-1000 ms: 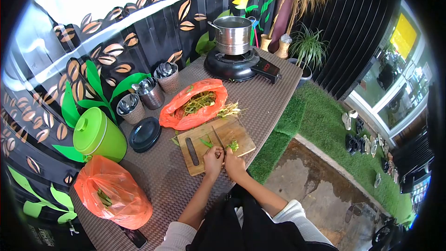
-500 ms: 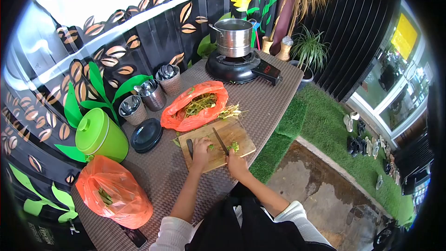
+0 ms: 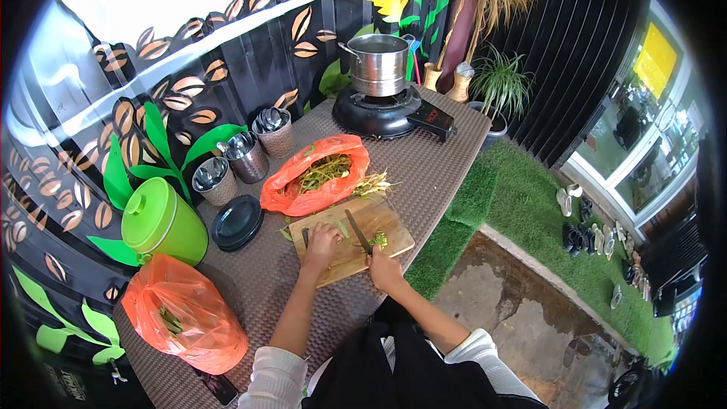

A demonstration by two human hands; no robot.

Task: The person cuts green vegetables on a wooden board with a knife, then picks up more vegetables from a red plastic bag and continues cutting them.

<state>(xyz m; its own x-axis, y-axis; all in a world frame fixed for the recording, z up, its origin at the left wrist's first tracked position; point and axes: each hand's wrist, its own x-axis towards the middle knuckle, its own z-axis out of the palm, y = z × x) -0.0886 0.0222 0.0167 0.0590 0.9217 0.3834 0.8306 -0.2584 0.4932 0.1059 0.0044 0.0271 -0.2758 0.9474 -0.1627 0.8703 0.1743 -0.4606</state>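
On the wooden cutting board (image 3: 348, 261), my right hand (image 3: 386, 271) grips the handle of a knife (image 3: 356, 229), its blade pointing up and away across the wood. My left hand (image 3: 324, 244) is curled down over the board's left half. A green vegetable piece (image 3: 342, 229) shows at its fingertips; how much lies under the fingers is hidden. Small chopped green bits (image 3: 379, 240) lie in a heap just right of the blade. Behind the board an opened orange plastic bag (image 3: 284, 189) holds leafy green stems (image 3: 322, 174). Pale stem ends (image 3: 373, 184) stick out beside it.
A steel pot (image 3: 379, 68) stands on a black portable stove (image 3: 371, 115) at the far end. Cutlery cups (image 3: 216, 185), dark plates (image 3: 237, 223), a green lidded bucket (image 3: 165, 220), a tied orange bag (image 3: 185, 318) and a phone (image 3: 218, 388) line the left side.
My left hand has shifted slightly back toward me and left, and the green piece now shows more clearly beyond its fingers. The right hand and knife have barely moved.
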